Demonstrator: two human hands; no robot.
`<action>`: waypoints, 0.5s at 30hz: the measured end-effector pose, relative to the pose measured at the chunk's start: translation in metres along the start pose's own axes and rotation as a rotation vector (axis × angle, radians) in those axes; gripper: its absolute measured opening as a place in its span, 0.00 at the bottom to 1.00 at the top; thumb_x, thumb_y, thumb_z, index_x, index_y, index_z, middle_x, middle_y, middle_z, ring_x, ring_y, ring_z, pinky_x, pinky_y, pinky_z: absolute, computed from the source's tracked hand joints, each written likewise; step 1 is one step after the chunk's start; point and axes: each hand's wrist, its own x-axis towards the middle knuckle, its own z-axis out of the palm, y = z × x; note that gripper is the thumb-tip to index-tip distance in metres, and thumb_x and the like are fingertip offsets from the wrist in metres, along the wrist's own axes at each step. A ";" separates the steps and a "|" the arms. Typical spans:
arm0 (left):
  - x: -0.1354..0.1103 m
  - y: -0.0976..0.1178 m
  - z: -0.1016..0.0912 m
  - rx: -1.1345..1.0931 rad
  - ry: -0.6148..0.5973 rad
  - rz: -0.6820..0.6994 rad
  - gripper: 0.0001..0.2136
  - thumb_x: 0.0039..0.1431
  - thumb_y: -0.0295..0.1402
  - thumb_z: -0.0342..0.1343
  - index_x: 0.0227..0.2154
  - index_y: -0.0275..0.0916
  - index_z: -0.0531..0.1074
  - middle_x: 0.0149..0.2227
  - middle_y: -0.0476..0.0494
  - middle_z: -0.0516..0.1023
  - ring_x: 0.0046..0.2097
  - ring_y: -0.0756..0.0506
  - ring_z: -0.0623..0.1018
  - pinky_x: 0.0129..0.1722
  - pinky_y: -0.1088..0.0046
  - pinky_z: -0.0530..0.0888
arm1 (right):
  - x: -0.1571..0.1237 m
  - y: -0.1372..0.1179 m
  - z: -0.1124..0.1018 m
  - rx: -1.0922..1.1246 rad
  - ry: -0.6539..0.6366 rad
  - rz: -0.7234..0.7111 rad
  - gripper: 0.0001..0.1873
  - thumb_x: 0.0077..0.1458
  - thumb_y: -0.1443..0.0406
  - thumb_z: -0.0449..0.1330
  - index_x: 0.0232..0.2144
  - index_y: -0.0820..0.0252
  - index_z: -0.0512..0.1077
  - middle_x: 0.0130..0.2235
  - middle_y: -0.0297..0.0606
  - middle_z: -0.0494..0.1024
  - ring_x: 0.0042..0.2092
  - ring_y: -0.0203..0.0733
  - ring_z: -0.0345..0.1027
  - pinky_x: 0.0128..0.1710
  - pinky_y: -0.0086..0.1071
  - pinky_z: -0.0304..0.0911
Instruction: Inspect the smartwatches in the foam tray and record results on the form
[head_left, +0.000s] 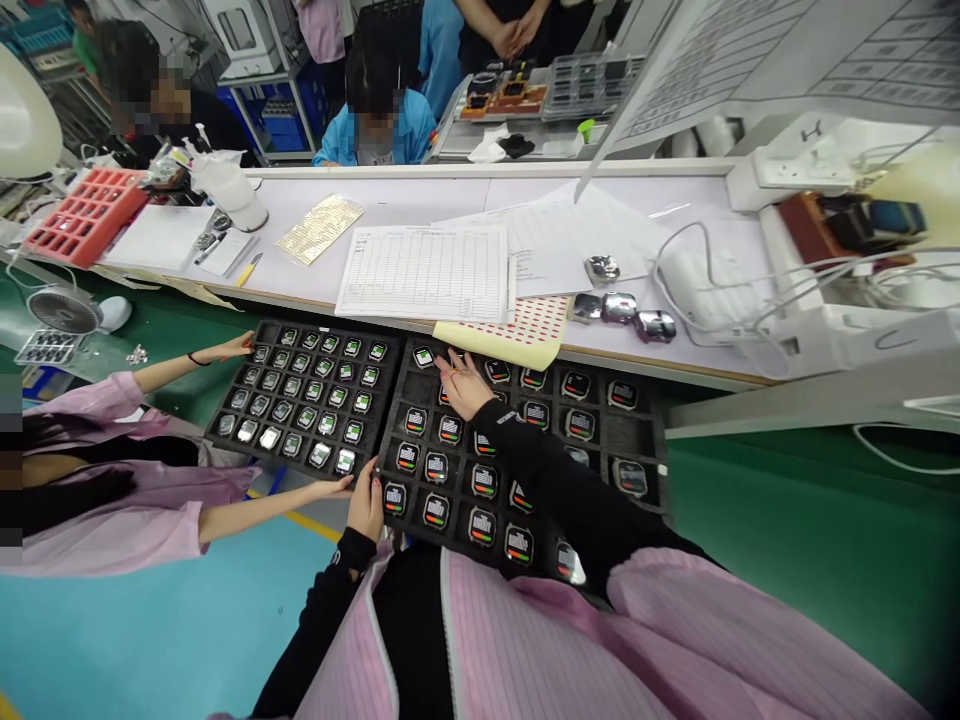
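A black compartment tray (pixel 637 440) full of small watch bodies with lit screens lies in front of me. My left hand (pixel 367 506) is closed on its near left edge. My right hand (pixel 463 384) reaches over the far rows, fingers pressed together on a watch body (pixel 448 366) next to another watch body (pixel 424 357) in the far left corner. Both my arms are in black sleeves under a pink striped vest.
A co-worker in pink sleeves holds a second black tray (pixel 259 330) of watch bodies to the left, one hand (pixel 234 348) at its far corner, the other hand (pixel 330 487) at its near corner. The bench behind carries a printed form (pixel 424 272), a yellow sticker sheet (pixel 517 335), loose watch bodies (pixel 622 308), cables and a red tray (pixel 86 215).
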 end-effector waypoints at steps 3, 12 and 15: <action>0.000 0.000 0.001 0.003 0.009 0.010 0.27 0.69 0.49 0.36 0.63 0.40 0.59 0.63 0.36 0.66 0.64 0.40 0.66 0.63 0.56 0.64 | 0.011 -0.007 0.008 0.003 -0.013 -0.019 0.29 0.68 0.64 0.37 0.61 0.75 0.65 0.59 0.52 0.70 0.69 0.52 0.48 0.70 0.54 0.41; -0.003 0.001 0.002 0.010 0.043 -0.014 0.27 0.68 0.50 0.36 0.60 0.38 0.62 0.61 0.34 0.68 0.62 0.40 0.68 0.64 0.57 0.64 | 0.028 -0.016 0.013 -0.012 -0.036 -0.046 0.29 0.68 0.64 0.38 0.60 0.75 0.66 0.58 0.52 0.71 0.69 0.52 0.47 0.70 0.54 0.39; -0.003 0.000 0.002 0.001 0.043 -0.022 0.28 0.68 0.50 0.37 0.60 0.37 0.63 0.60 0.34 0.69 0.62 0.40 0.69 0.63 0.57 0.65 | 0.025 -0.012 0.006 -0.013 -0.025 -0.038 0.29 0.68 0.64 0.38 0.60 0.77 0.66 0.59 0.53 0.70 0.69 0.53 0.47 0.70 0.53 0.41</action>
